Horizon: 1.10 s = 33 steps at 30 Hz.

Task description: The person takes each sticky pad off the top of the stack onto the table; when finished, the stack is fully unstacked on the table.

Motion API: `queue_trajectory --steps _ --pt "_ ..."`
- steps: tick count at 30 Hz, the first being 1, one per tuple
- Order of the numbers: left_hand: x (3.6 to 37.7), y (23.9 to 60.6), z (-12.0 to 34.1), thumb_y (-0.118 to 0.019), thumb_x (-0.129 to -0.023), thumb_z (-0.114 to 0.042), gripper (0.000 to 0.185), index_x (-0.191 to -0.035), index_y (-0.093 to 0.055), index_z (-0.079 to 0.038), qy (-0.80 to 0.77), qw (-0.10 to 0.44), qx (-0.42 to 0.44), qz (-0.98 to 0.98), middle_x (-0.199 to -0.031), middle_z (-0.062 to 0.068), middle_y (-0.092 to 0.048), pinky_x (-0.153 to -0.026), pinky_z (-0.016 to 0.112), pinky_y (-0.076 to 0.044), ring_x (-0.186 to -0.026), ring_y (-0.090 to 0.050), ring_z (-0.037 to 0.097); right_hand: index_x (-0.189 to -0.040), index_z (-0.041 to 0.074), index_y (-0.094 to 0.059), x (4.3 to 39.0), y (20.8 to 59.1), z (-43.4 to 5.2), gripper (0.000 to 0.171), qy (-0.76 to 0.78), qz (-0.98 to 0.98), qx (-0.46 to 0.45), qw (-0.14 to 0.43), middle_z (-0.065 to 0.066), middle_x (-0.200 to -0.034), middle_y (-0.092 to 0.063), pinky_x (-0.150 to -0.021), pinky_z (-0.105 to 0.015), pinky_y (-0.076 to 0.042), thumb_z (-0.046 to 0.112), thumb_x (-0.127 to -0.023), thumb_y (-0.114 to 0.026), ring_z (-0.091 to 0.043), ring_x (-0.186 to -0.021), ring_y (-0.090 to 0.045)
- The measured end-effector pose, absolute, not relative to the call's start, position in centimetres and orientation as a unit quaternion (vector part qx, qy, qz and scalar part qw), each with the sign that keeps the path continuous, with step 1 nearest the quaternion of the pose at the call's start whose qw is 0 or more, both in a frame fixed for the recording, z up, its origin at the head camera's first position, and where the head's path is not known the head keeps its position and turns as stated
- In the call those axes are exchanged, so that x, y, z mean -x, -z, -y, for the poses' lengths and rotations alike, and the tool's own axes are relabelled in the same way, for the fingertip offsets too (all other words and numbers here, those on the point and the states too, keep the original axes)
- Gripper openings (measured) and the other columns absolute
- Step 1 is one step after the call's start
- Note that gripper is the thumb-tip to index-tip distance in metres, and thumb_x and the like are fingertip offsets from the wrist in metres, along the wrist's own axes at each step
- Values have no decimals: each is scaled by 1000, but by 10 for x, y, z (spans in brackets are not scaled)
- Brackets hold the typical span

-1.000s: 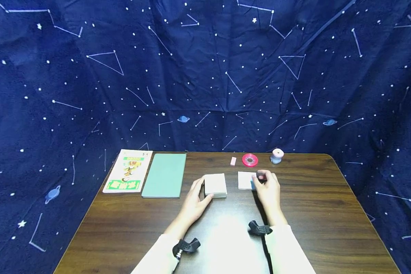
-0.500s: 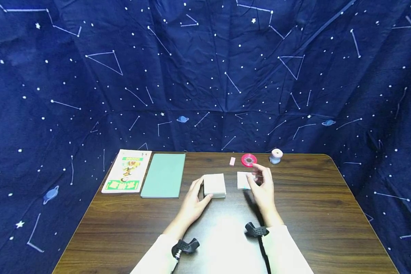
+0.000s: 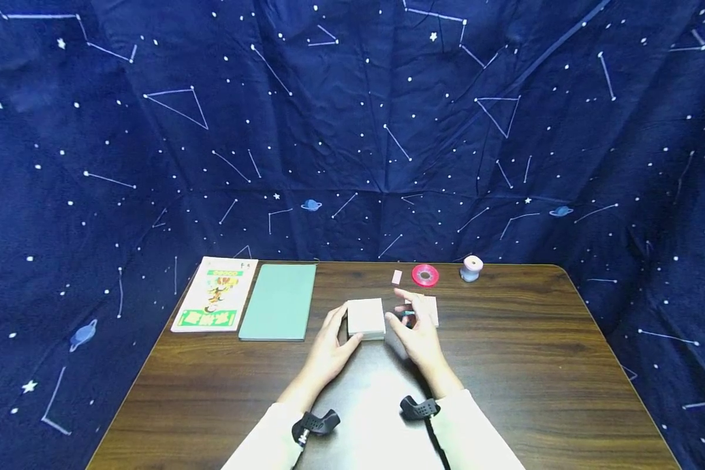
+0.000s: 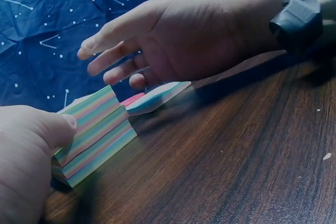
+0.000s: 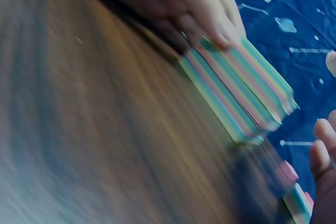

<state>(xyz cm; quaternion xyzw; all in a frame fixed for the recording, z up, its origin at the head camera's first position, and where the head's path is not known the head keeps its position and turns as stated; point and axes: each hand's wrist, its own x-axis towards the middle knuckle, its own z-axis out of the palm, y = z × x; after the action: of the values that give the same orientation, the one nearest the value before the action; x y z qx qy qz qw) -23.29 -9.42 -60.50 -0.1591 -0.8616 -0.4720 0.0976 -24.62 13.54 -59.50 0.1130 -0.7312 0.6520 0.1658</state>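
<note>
A thick stack of sticky note pads (image 3: 365,316) stands on the table, white on top with striped pastel sides (image 4: 97,135). My left hand (image 3: 328,352) grips it from the left, thumb on the near side and fingers along the far left edge. Just right of the stack, my right hand (image 3: 420,336) hovers with loosely bent fingers, apart from it. Nothing shows in its grasp in the left wrist view. A small teal patch shows among those fingers in the head view; I cannot tell what it is. Partly hidden behind that hand lies a lower sticky note pad (image 3: 431,310).
Behind the pads are a pink eraser-like block (image 3: 397,277), a red tape roll (image 3: 425,275) and a pale spool (image 3: 471,268). To the left lie a green notebook (image 3: 279,301) and a printed booklet (image 3: 214,294). A starry blue curtain (image 3: 352,130) hangs behind the table.
My right hand has moved left from the lower pad towards the stack, its fingers spreading. The left hand and the stack stay in place.
</note>
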Motion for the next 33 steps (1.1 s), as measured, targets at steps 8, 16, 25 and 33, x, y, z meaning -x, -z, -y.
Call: queue_trajectory --steps 8,16,25,33 --pt "231 601 93 -76 -103 -28 76 -168 -40 -10 471 34 127 872 -167 16 -47 -129 61 -38 -157 -46 41 -157 6 -55 240 603 -122 68 -662 737 -102 86 -17 -91 -59 -57 -14 -39 5 -95 -83 -4 -65 -48" --pt "230 598 93 -75 -103 -28 77 -168 -40 -9 475 31 128 870 -168 15 -46 -128 63 -38 -157 -46 42 -161 9 -51 244 606 -125 76 -659 745 -96 36 -12 -88 -58 -58 -15 -41 5 -93 -85 -6 -67 -51" --pt "229 600 95 -76 -102 -29 77 -166 -42 -4 468 63 143 870 -163 19 -51 -122 66 -43 -151 -51 45 -162 4 -49 246 606 -121 76 -621 775 -112 32 -13 -89 -52 -59 -16 -39 12 -95 -85 -7 -70 -48" --pt "231 603 96 -75 -103 -34 77 -167 -42 -7 473 64 144 867 -165 18 -50 -124 67 -41 -153 -50 45 -159 3 -53 246 603 -120 75 -611 781 -119 53 -21 -124 -52 -63 -14 -40 9 -92 -86 -7 -75 -49"
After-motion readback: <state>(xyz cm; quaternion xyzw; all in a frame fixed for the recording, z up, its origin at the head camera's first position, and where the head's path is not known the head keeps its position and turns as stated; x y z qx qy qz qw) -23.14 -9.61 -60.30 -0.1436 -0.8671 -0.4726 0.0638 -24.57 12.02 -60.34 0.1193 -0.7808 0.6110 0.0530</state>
